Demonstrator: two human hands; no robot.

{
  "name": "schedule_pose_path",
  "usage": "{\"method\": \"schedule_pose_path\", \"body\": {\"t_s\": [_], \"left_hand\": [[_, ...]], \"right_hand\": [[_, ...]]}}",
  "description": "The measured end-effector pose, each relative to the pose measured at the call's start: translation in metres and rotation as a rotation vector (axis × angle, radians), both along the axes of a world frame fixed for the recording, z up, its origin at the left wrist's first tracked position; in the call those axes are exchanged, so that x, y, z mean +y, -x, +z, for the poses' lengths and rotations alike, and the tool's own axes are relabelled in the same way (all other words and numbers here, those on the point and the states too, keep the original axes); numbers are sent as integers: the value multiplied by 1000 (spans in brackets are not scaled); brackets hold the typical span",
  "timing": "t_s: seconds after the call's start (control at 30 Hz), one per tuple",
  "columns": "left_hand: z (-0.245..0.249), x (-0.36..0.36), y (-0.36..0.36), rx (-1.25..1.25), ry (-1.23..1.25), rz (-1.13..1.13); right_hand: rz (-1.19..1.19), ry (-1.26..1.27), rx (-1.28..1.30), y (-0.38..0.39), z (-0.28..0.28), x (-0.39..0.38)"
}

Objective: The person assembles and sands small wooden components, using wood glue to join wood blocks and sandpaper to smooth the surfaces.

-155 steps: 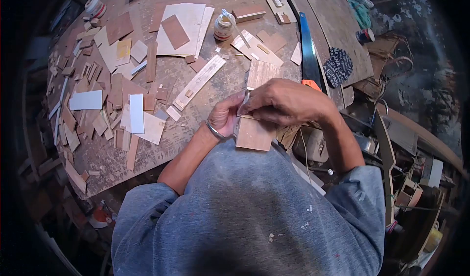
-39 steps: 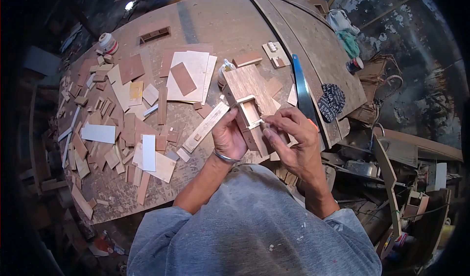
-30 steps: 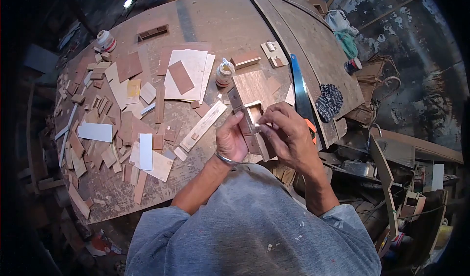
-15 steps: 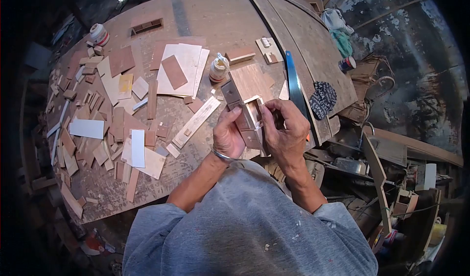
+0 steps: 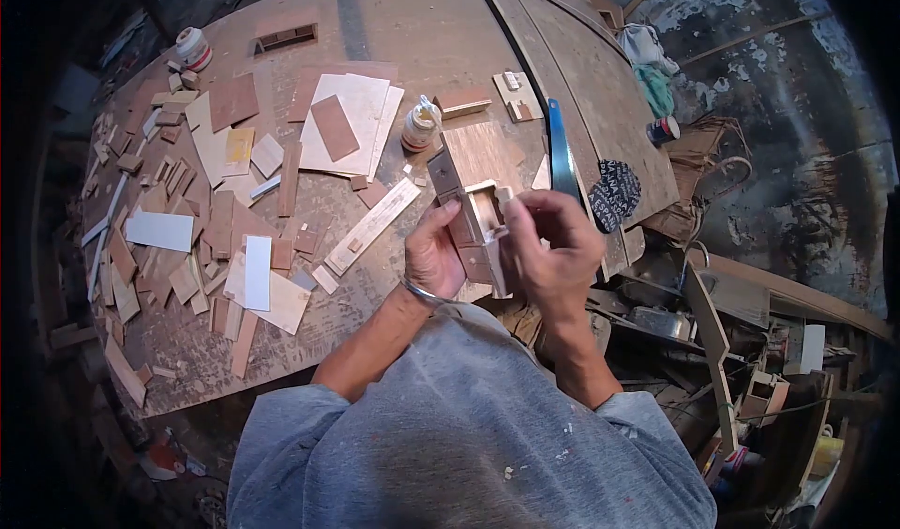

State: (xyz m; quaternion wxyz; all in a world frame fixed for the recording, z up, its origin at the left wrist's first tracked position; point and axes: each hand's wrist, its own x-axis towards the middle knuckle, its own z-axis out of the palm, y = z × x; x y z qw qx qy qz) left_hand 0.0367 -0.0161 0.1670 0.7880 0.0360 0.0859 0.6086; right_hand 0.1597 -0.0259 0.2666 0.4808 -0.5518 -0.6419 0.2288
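Observation:
A small wooden model, box-like with a pale top panel, darker brown sides and an open compartment framed in light wood, sits at the table's near edge. My left hand grips its left side, thumb on the brown wall. At the compartment's right edge, my right hand has thumb and forefinger closed together around a small pale wood piece. Its other fingers are curled and partly hidden. Just beyond the model stands an open glue jar with whitish smears at its mouth.
Wood offcuts litter the table's left side, with pale sheets behind them. A handsaw and a dark round patterned cloth lie to the right. Another white jar stands far left.
My right hand has shifted slightly right, its fingers drawn a little away from the compartment. My left hand keeps its hold on the model. The whole view has tilted slightly.

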Motion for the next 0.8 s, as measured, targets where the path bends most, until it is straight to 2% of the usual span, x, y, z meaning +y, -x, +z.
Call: {"method": "schedule_pose_path", "body": {"t_s": [0.07,0.1,0.2,0.33,0.37,0.47,0.67,0.8], "left_hand": [[3,0,3,-24,21,-48],[5,0,2,21,53,-25],[-4,0,3,0,95,-73],[-1,-1,5,1,96,-102],[0,-2,5,2,89,-107],[1,-3,4,11,67,-124],[6,-4,4,13,67,-149],[5,-5,5,37,69,-152]], "right_hand": [[-18,210,382,-1,15,-4],[21,227,444,-4,23,-5],[225,256,321,-29,12,1],[431,80,-173,-42,17,8],[402,125,-196,-40,23,5],[527,-10,-362,-41,28,10],[596,141,-445,-39,34,13],[636,137,-527,-40,36,15]]}}
